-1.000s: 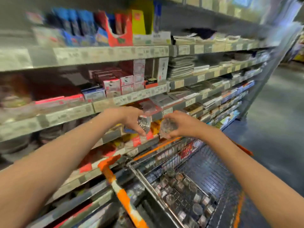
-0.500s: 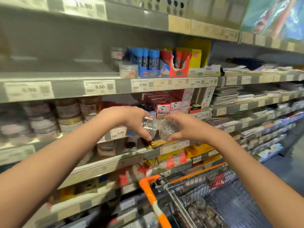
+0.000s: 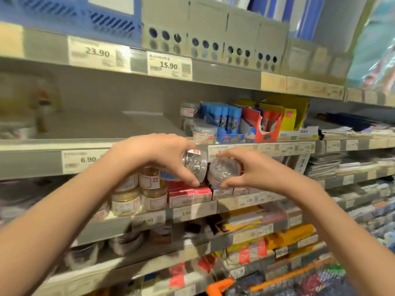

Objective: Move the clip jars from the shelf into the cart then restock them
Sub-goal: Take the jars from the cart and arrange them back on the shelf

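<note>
My left hand (image 3: 156,154) grips a clear clip jar (image 3: 195,164) full of silver clips, tilted on its side. My right hand (image 3: 254,170) grips a second clear clip jar (image 3: 226,169), also tilted, its side touching the first. Both jars hang in front of the edge of the grey shelf (image 3: 92,129), just below its level. That shelf is mostly bare on the left. A few clip jars (image 3: 203,132) with red-edged labels stand on it at the right, beside blue glue sticks. Only the cart's orange handle (image 3: 218,287) shows at the bottom.
Gold-filled jars (image 3: 136,193) and red boxes (image 3: 188,194) sit on the shelf below my hands. Blue glue sticks (image 3: 226,119) and red and yellow cartons (image 3: 271,122) stand right of the clip jars. Grey file boxes (image 3: 213,28) fill the shelf above. Price strips line every shelf edge.
Both hands have lifted the two jars from above the cart up to the level of the mostly bare shelf. My view has tilted upward, so the cart has dropped almost out of sight.
</note>
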Action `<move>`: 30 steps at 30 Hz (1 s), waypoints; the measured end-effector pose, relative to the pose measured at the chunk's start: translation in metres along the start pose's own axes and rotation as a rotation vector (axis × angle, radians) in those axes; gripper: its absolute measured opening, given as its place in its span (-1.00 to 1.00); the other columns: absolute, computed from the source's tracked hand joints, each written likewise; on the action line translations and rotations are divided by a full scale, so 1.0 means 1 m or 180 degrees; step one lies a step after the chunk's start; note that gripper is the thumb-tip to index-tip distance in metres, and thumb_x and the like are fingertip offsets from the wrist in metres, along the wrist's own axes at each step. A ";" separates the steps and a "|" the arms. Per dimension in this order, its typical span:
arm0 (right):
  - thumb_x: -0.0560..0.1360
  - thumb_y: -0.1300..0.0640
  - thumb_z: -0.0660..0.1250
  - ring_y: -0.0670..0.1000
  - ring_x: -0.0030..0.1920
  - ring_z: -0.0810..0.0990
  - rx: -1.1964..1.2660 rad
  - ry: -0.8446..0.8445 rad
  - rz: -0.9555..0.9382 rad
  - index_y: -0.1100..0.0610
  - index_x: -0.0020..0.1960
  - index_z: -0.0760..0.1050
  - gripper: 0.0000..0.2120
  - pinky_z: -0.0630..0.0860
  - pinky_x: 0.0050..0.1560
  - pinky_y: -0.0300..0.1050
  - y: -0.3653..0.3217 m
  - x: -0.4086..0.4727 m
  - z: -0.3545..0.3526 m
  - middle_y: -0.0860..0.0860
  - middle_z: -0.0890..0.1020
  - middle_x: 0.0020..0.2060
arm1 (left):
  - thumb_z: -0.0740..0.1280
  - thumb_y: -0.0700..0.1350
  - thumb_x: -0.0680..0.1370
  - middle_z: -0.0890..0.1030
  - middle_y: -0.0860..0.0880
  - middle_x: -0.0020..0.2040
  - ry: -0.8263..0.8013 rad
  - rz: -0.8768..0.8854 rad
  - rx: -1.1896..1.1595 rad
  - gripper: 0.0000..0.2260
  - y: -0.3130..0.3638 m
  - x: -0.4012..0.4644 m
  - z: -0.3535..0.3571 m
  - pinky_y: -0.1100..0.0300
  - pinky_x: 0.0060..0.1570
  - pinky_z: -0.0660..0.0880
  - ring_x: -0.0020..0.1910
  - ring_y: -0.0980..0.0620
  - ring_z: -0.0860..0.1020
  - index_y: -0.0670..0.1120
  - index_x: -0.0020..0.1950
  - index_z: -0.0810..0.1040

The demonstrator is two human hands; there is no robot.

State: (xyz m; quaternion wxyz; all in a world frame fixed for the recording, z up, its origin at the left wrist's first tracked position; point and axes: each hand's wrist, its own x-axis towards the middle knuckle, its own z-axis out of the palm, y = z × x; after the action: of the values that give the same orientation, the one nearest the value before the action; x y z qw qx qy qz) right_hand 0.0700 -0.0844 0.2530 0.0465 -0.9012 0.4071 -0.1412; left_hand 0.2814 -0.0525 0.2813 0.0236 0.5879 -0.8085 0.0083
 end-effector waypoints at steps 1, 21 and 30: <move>0.32 -0.13 0.49 -0.10 0.27 0.41 0.0008 0.0032 0.0007 -0.05 0.39 0.33 -0.30 0.38 0.28 -0.12 -0.003 0.005 -0.003 -0.11 0.43 0.29 | 0.44 0.30 0.30 0.47 0.15 -0.05 0.0057 -0.0043 0.0011 -0.48 -0.005 -0.003 -0.007 0.20 -0.08 0.35 -0.06 0.09 0.44 0.10 0.12 0.40; 0.29 -0.18 0.45 -0.11 0.26 0.42 0.0018 0.0876 -0.0158 -0.04 0.37 0.39 -0.31 0.40 0.25 -0.08 -0.052 0.104 -0.024 -0.11 0.49 0.24 | 0.35 0.35 0.31 0.52 0.09 -0.31 -0.0166 -0.0867 -0.0172 -0.57 -0.114 -0.014 -0.045 0.32 -0.31 0.36 -0.33 0.18 0.47 0.00 -0.24 0.42; 0.29 -0.16 0.47 -0.13 0.19 0.51 0.0174 0.0523 -0.0208 -0.12 0.36 0.38 -0.33 0.47 0.22 -0.07 -0.040 0.145 -0.018 -0.15 0.55 0.20 | 0.18 0.44 0.26 0.34 0.04 0.43 -0.1092 -0.1337 -0.0576 -0.28 -0.121 -0.007 -0.040 0.20 0.34 0.17 0.38 0.04 0.32 0.11 0.34 0.41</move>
State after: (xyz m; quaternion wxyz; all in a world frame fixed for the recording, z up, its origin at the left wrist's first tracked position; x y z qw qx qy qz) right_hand 0.1847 -0.1659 0.3096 0.0329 -0.8978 0.3759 -0.2272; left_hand 0.4003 -0.0816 0.3193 -0.0599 0.7309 -0.6586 -0.1686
